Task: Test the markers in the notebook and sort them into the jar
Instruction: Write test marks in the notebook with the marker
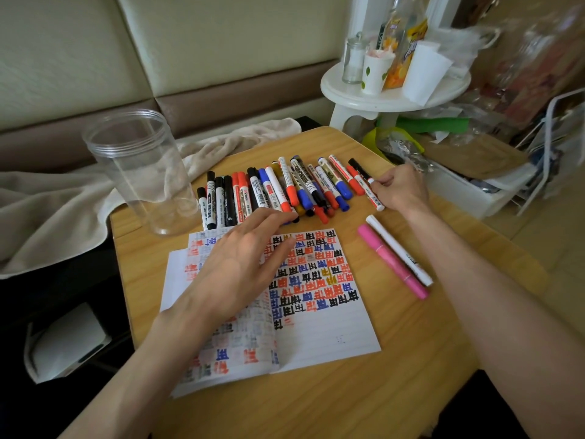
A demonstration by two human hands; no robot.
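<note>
A row of several red, blue and black markers (pixel 278 191) lies across the wooden table (pixel 348 391). An open notebook (pixel 319 280) full of coloured test marks lies in front of them. My left hand (pixel 243 264) rests flat on the notebook's left page, fingers straight, fingertips near the markers. My right hand (pixel 400 190) pinches the rightmost marker (pixel 373 198), white with a red cap, at the row's right end. A clear plastic jar (pixel 139 172) stands upright at the table's far left; nothing shows inside it.
A pink marker (pixel 392 263) and a white marker (pixel 400 251) lie right of the notebook. A beige towel (pixel 63 198) lies behind the jar. A white stool (pixel 392 93) with cups and bottles stands at the back right, above floor clutter.
</note>
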